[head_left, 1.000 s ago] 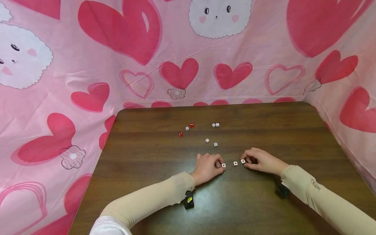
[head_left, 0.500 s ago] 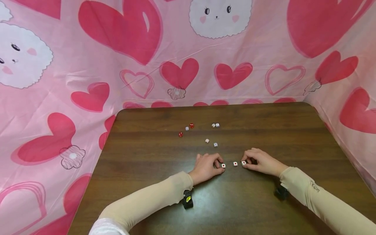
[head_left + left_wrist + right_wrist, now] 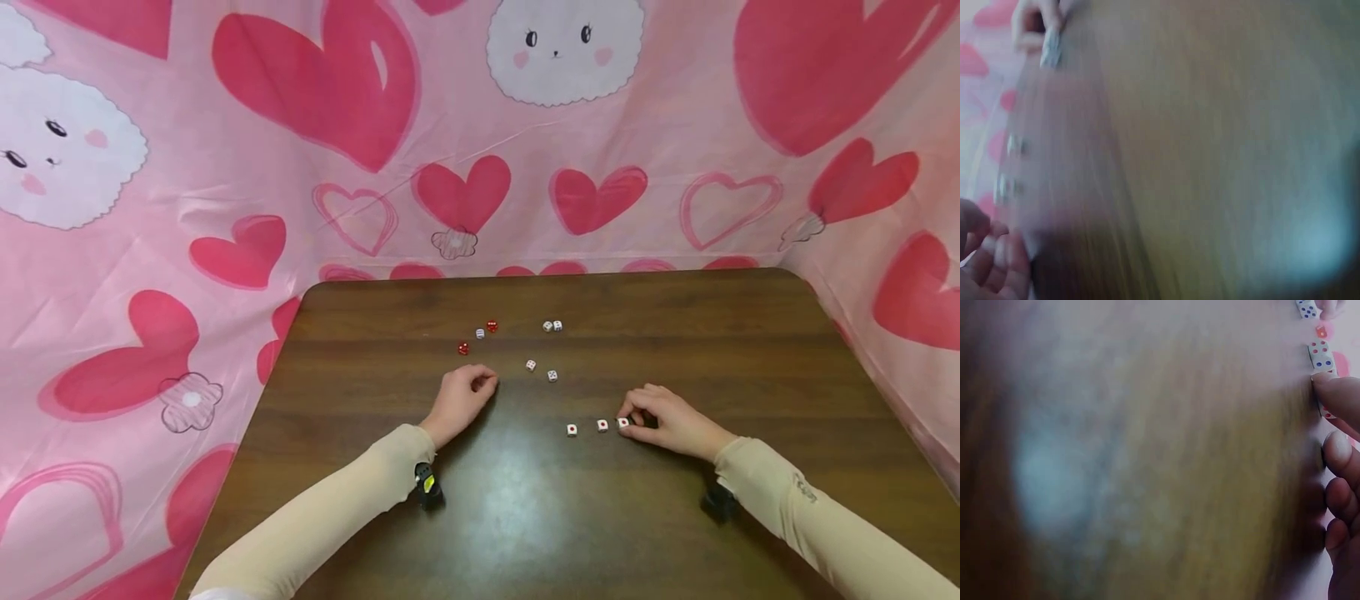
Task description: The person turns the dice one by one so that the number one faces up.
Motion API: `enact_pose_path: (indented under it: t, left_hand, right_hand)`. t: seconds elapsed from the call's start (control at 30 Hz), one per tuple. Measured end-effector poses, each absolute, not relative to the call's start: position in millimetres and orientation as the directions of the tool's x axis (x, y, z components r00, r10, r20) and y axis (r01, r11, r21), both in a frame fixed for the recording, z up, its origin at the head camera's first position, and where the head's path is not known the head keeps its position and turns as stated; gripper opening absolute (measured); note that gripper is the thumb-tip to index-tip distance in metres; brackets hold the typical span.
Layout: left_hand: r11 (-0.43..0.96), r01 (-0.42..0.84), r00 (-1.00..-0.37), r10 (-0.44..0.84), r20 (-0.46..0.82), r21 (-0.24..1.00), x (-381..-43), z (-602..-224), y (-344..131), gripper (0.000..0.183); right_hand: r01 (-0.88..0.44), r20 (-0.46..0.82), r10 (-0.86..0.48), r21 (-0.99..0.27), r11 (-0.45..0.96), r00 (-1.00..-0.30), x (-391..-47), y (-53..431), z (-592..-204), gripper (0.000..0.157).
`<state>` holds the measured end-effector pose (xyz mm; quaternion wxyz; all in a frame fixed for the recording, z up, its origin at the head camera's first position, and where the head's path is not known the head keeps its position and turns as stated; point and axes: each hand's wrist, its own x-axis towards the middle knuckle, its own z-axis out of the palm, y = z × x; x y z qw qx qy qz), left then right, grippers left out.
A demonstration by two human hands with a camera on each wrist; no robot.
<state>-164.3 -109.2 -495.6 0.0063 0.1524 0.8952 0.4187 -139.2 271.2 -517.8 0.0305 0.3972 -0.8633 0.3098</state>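
Note:
Three white dice with a single red dot on top stand in a rough row before the person: a left die (image 3: 572, 430), a middle die (image 3: 602, 425) and a right die (image 3: 623, 423). The right hand (image 3: 671, 419) pinches the right die between thumb and fingers; in the right wrist view its thumb (image 3: 1338, 400) covers part of that die. Well left of the row is the left hand (image 3: 459, 403), its fingers loosely bent with nothing seen in them. Just beyond it lies a red die (image 3: 463, 348).
Farther back lie another red die (image 3: 492, 326), a small white die (image 3: 480, 333) and a white pair (image 3: 552, 326). Two more white dice, one nearer left (image 3: 531, 365) and one right (image 3: 552, 376), lie mid-table. Pink heart-patterned cloth (image 3: 525, 208) hangs behind the brown table (image 3: 525, 517).
The left hand has let go of the left white die and moved left and back toward the red die. The right hand has shifted its die slightly nearer the middle die.

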Motion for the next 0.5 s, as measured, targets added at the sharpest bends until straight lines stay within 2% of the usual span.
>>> enact_pose_path:
  t: [0.2,0.33,0.5]
  left_hand:
    - [0.644,0.236,-0.971,0.131,0.199,0.728,-180.0,-502.8,-132.6,0.027]
    - [0.665,0.225,-0.972,0.105,0.209,0.713,-187.2,-501.8,-139.3,0.036]
    - [0.674,0.199,-0.978,0.092,0.187,0.711,-192.0,-501.7,-141.5,0.035]
  right_hand:
    - [-0.704,0.304,-0.660,-0.505,0.500,-0.687,-137.2,272.6,-518.2,0.034]
    - [-0.698,0.297,-0.657,-0.502,0.510,-0.693,-137.7,272.2,-518.4,0.032]
    - [-0.692,0.291,-0.652,-0.498,0.522,-0.701,-139.0,271.0,-521.0,0.032]
